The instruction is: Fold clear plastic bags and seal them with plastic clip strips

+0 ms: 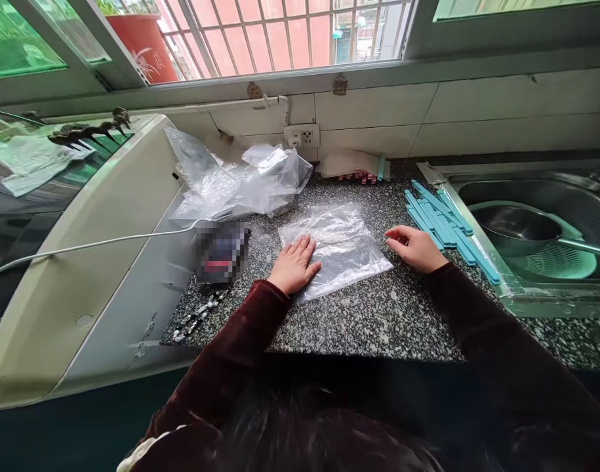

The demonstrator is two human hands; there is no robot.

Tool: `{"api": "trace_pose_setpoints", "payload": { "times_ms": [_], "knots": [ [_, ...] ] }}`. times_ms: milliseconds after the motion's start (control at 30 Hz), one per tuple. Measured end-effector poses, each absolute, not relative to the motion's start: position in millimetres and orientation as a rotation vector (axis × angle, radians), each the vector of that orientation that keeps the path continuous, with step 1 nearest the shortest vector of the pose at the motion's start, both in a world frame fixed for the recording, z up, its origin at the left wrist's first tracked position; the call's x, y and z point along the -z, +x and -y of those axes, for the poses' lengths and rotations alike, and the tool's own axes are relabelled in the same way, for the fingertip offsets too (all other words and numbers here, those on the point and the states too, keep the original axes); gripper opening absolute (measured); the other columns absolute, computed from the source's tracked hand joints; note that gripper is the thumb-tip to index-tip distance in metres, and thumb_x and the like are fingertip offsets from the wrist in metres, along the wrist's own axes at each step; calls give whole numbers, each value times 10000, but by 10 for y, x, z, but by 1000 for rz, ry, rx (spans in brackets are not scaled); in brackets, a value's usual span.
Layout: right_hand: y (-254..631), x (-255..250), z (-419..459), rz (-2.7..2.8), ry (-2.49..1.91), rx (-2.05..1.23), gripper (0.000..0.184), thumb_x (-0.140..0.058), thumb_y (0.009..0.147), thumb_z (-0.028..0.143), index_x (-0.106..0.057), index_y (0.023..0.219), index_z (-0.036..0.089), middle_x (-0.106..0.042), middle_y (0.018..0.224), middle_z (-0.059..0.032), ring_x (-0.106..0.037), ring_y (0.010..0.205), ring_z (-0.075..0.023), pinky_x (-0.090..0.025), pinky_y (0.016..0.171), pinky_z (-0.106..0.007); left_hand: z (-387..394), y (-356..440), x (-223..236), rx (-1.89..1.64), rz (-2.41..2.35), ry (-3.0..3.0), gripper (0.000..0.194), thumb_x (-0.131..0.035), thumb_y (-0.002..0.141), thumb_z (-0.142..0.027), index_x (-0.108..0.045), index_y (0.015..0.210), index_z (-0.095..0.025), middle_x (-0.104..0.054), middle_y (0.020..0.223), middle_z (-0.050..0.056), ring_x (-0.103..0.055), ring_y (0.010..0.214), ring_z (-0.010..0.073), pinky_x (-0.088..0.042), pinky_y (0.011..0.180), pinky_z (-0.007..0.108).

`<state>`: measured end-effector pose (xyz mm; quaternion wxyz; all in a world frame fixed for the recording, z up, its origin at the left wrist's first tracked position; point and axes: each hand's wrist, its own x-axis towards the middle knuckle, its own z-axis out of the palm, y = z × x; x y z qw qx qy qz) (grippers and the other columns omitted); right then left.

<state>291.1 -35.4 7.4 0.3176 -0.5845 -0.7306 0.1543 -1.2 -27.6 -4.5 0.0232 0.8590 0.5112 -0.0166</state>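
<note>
A clear plastic bag (341, 246) lies flat on the speckled granite counter (378, 321). My left hand (294, 265) rests flat on the bag's left edge with its fingers stretched out and together. My right hand (415, 248) sits on the counter just right of the bag, fingers curled inward, and nothing shows in them. Several blue sealing sticks (444, 223) lie in a loose pile right beside that hand, near the sink's rim.
A heap of crumpled clear bags (240, 180) lies at the back left. A steel sink (570, 196) on the right holds a metal bowl (519, 229) and a green strainer (560, 262). A wall socket (302, 136), small pink clips (361, 176) and a blurred dark object (221, 251) are nearby.
</note>
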Motion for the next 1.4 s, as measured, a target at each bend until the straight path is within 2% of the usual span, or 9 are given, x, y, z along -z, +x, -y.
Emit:
{"api": "trace_pose_setpoints", "payload": {
  "times_ms": [200, 433, 500, 600, 700, 833, 1100, 1267, 1400],
  "knots": [
    [2705, -122, 255, 1724, -1752, -766, 424, -512, 696, 552, -568, 570, 151, -550, 541, -26, -465, 528, -123, -346, 515, -260, 617, 33, -36, -3, -1541, 2684, 609, -388, 861, -498, -402, 1344, -128, -343, 1445, 132, -345, 1311, 279, -324, 1044, 408],
    [2627, -209, 311, 1837, -1681, -983, 253, -562, 635, 397, -591, 620, 146, -571, 598, -9, -468, 557, -108, -351, 530, -240, 904, 65, -338, -13, -1356, 2645, 521, -470, 831, -474, -542, 1198, -112, -592, 1174, 174, -550, 1074, 287, -440, 897, 390],
    [2617, -228, 322, 1883, -1641, -1003, 228, -552, 644, 372, -589, 631, 147, -581, 617, -13, -482, 578, -113, -364, 552, -244, 898, 45, -489, 61, -1267, 2520, 502, -489, 816, -479, -564, 1169, -129, -644, 1076, 150, -590, 1007, 276, -459, 847, 369],
    [2597, -268, 340, 1952, -1540, -1045, 227, -543, 672, 371, -590, 661, 149, -590, 641, -17, -501, 605, -119, -383, 588, -254, 734, -18, -673, 125, -1029, 2207, 453, -491, 803, -493, -590, 1119, -184, -687, 969, 81, -637, 868, 213, -472, 754, 299],
    [2575, -322, 354, 2025, -1424, -1071, 245, -537, 700, 388, -595, 690, 151, -601, 670, -24, -514, 633, -125, -394, 619, -265, 428, -79, -698, 11, -891, 1901, 384, -478, 793, -486, -638, 887, -150, -673, 788, 55, -619, 728, 158, -459, 666, 257],
    [2541, -412, 348, 2109, -1348, -1080, 261, -543, 717, 402, -607, 715, 149, -606, 683, -30, -512, 643, -126, -394, 635, -276, 74, -74, -553, -391, -1162, 1769, 355, -520, 730, -491, -572, 705, -141, -497, 550, -20, -446, 499, 91, -348, 496, 224],
    [2472, -479, 286, 2150, -1295, -1130, 265, -556, 725, 407, -635, 741, 155, -641, 731, -39, -547, 690, -135, -411, 668, -287, -106, 118, -303, -616, -1208, 1614, 359, -579, 641, -507, -476, 644, -163, -406, 534, -53, -365, 479, 72, -290, 472, 215],
    [2424, -456, 262, 2185, -1334, -1115, 229, -532, 731, 355, -633, 747, 151, -648, 737, -40, -551, 685, -134, -406, 657, -277, -117, 180, -176, -675, -1122, 1540, 353, -585, 623, -499, -507, 627, -155, -382, 493, -70, -316, 457, 59, -249, 471, 216],
    [2434, -377, 233, 2149, -1435, -1006, 222, -522, 733, 343, -626, 750, 147, -641, 740, -46, -547, 683, -140, -407, 656, -281, -120, 158, -128, -781, -1121, 1521, 322, -603, 606, -464, -540, 619, -148, -416, 505, -63, -334, 488, 63, -264, 495, 220]
  ]
}}
